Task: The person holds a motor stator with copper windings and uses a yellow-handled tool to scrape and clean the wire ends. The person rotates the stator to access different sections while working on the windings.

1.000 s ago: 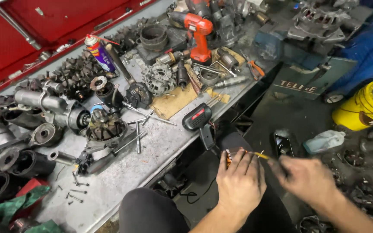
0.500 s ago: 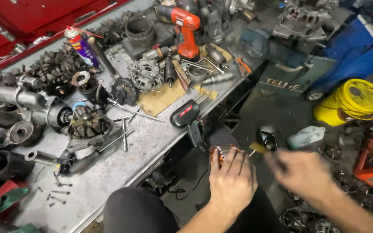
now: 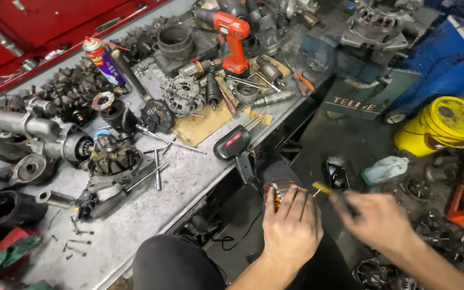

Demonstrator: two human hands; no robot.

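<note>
Yellow bucket point(image 3: 447, 124) sits right of the green lettered panel point(image 3: 369, 96).

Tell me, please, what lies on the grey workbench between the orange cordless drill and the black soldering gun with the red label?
In the head view, between the orange cordless drill and the black soldering gun lie a flat piece of brown cardboard and a dark cylindrical motor part.

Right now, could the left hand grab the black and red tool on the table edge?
Probably not yet: the left hand is full, wrapped around a copper-wound part. The way to the black and red tool looks open.
</note>
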